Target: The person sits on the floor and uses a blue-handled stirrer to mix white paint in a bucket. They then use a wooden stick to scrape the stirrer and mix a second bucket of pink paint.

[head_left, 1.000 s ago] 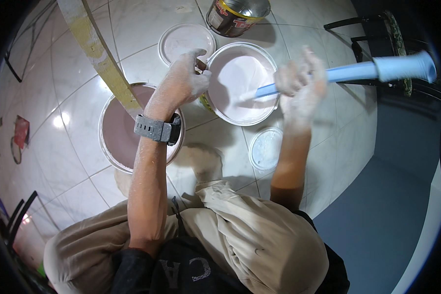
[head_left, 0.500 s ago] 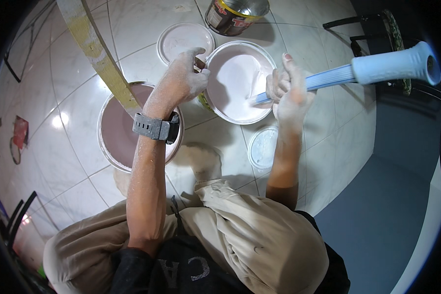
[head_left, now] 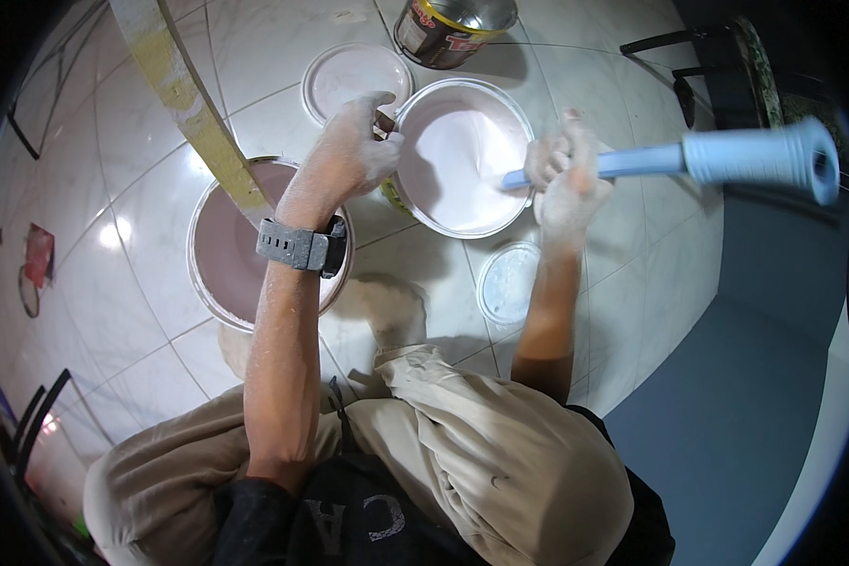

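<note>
The person sits with beige trousers [head_left: 500,453] nearest, at six o'clock from a round pail [head_left: 530,141] of pale pinkish mixture [head_left: 443,160]. A small round lid [head_left: 507,285] lies between five and six o'clock from that pail. At eight o'clock stands a larger bucket [head_left: 200,274], a yellow-stained board [head_left: 184,99] slanting out of it toward eleven. The powdery right hand [head_left: 568,179], at three o'clock, is closed round a blue tool [head_left: 641,162], whose lower end sits inside the pail's near-right edge while its blurred, wide end points to three. The left hand [head_left: 353,146] has curled fingers at the pail's nine o'clock; its exact hold cannot be told. Beyond, a bigger lid [head_left: 353,74] lies at ten, and a dark, yellow-rimmed can [head_left: 434,42] stands at twelve.
</note>
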Available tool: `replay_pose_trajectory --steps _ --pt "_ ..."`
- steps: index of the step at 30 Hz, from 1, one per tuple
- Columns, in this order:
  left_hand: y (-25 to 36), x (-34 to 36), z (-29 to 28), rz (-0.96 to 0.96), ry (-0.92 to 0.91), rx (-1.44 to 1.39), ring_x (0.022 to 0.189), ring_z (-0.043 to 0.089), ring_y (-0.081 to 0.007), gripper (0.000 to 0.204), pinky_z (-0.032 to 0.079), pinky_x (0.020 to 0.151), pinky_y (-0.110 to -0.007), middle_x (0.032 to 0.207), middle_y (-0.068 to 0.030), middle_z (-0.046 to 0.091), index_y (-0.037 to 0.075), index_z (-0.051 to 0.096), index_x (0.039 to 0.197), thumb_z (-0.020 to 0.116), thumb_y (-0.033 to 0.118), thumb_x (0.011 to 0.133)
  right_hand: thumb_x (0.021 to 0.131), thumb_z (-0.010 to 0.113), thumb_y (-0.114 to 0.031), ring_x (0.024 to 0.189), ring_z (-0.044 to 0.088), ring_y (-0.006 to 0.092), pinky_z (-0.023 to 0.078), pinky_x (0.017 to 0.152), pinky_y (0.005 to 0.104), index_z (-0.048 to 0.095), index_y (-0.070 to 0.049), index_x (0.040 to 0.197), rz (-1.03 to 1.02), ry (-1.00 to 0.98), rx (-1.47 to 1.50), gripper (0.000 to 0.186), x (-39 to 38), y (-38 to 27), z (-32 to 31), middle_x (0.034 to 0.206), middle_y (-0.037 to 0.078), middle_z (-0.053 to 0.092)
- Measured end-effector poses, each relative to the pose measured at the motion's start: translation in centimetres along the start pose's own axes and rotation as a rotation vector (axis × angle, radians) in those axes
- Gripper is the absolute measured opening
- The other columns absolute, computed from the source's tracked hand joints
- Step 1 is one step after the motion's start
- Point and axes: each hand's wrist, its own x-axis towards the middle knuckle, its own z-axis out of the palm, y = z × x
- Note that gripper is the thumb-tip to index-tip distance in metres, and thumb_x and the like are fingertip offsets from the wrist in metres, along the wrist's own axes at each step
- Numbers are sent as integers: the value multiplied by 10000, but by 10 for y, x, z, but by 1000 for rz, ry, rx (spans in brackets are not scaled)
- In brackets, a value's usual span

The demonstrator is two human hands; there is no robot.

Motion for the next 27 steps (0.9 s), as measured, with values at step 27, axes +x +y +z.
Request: replay_pose_trajectory --steps 27 --pt "1 0 -2 -18 -25 56 829 657 -222 503 526 760 -325 1050 -171 629 -30 483 1318 562 122 846 938 479 -253 366 122 50 130 364 248 262 -192 557 -177 -192 459 443 24 -38 -11 451 -71 207"
